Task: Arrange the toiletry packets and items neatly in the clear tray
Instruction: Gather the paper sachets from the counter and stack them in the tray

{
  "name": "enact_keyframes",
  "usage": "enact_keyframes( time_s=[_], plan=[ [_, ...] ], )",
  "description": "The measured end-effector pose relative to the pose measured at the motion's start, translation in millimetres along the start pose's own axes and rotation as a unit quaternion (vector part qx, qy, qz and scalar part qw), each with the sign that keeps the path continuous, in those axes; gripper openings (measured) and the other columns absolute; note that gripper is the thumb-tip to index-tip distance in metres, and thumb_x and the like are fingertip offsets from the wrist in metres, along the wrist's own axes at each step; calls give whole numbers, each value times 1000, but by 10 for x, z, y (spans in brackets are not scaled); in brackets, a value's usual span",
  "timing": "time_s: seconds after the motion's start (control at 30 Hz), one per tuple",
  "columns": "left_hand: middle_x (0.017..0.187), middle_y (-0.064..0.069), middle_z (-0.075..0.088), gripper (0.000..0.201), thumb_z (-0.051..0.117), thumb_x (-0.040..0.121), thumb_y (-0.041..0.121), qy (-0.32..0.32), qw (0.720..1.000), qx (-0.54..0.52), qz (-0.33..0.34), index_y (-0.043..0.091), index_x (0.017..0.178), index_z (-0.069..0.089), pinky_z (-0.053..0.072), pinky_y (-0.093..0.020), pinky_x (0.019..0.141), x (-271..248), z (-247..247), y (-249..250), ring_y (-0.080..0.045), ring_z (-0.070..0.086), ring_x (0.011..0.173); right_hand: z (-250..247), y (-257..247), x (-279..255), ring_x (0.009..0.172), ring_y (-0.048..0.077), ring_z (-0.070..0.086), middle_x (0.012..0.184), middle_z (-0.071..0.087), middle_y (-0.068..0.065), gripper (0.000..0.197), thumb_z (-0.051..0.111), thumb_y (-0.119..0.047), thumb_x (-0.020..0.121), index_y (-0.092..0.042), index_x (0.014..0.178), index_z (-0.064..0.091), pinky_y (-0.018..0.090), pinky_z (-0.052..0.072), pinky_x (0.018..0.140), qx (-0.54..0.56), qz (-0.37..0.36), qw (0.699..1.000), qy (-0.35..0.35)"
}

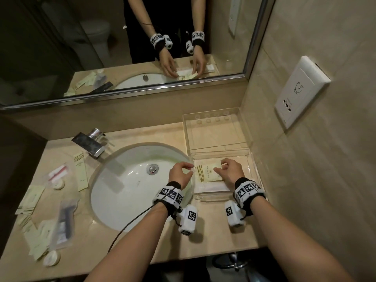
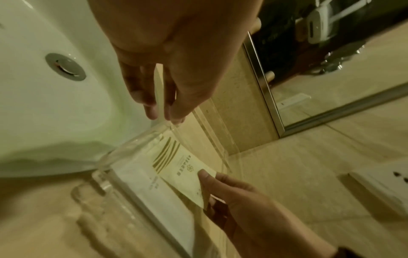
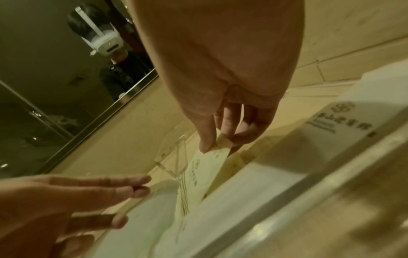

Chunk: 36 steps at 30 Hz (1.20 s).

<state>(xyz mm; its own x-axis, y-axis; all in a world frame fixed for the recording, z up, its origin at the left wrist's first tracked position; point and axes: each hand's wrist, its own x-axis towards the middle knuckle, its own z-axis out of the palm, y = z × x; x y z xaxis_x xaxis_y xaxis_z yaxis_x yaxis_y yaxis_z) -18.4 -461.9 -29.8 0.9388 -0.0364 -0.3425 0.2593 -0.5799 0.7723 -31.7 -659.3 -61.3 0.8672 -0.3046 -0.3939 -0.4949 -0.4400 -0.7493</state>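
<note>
The clear tray [image 1: 251, 159] stands on the counter right of the sink, its far compartment bare. In its near compartment a cream packet with gold stripes [image 1: 207, 173] [image 2: 183, 172] lies partly over a white packet [image 1: 211, 188] [image 2: 141, 176]. My right hand [image 1: 220, 166] [image 3: 218, 144] pinches the cream packet's right end between thumb and fingers. My left hand [image 1: 190, 170] [image 2: 161, 115] hovers at the tray's left wall and pinches a thin cream packet [image 2: 160, 90] seen edge-on. The rest of that thin packet is hidden by the fingers.
The white sink basin [image 1: 126, 180] and the chrome faucet [image 1: 91, 143] lie left of the tray. Several cream packets [image 1: 30, 198], a bagged comb [image 1: 64, 222] and round soaps [image 1: 52, 258] are scattered on the left counter. A tiled wall with a socket [image 1: 299, 90] borders the right.
</note>
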Motion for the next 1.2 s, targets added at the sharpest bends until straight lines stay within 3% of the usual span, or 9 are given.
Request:
enact_keyframes(
  time_s=[0.1,0.17,0.3,0.4,0.67,0.87,0.93,1.07,1.2],
  plan=[
    [122,1,62,26,60,89,10,-45,996,66,39,18,112,69,46,-33,99,-34,28,8,-23,61,106,81,32,3,79,20,59,84,63,2,34,78,-20,79,-3,106,66,27,47,75,-31,-11,999,7],
    [129,0,59,30,57,90,9,-71,989,108,72,19,116,67,44,-35,102,-44,62,-17,-23,58,114,124,58,13,84,22,63,95,67,8,37,81,-22,75,-6,104,66,30,52,78,-53,-17,998,13],
    [138,-1,53,35,55,91,9,-98,976,164,107,19,124,63,39,-36,108,-35,118,-70,-21,51,125,178,109,10,94,26,62,109,58,12,46,82,-27,73,-12,109,58,35,53,85,-78,-7,996,41],
    [143,1,50,38,54,92,12,-106,970,189,107,22,129,60,34,-36,112,-16,154,-108,-23,47,129,198,117,1,97,27,60,111,58,12,52,81,-29,75,-12,115,52,36,51,85,-83,8,996,35],
    [151,2,39,42,48,96,16,-152,952,250,91,25,136,52,27,-35,115,8,208,-153,-28,39,133,181,105,-14,92,23,61,106,61,10,48,81,-26,75,-15,116,57,36,52,84,-90,-12,996,23],
    [145,-3,48,37,50,95,16,-156,959,214,98,22,131,58,30,-37,114,26,118,-140,-26,45,131,146,91,-24,97,21,60,111,61,10,52,79,-26,77,-12,121,55,34,52,87,-90,-18,996,1],
    [138,-2,54,33,52,93,13,-137,971,168,98,21,124,63,37,-36,109,22,43,-120,-23,51,125,120,65,-52,100,23,60,114,59,9,55,78,-32,77,-13,123,53,36,52,88,-98,-9,995,6],
    [115,0,66,22,54,92,12,-75,993,65,71,20,106,70,48,-26,88,-2,-194,-103,-16,60,93,96,-129,-145,97,23,59,117,54,11,45,73,-34,82,-13,117,54,34,50,86,-81,-23,994,66],
    [93,-4,67,14,56,92,16,-27,999,-33,0,12,100,67,47,-23,63,-21,-550,-217,-10,59,74,288,-554,-248,87,18,59,99,63,5,27,71,-28,83,-13,104,63,26,43,74,-56,-94,993,36]
  ],
)
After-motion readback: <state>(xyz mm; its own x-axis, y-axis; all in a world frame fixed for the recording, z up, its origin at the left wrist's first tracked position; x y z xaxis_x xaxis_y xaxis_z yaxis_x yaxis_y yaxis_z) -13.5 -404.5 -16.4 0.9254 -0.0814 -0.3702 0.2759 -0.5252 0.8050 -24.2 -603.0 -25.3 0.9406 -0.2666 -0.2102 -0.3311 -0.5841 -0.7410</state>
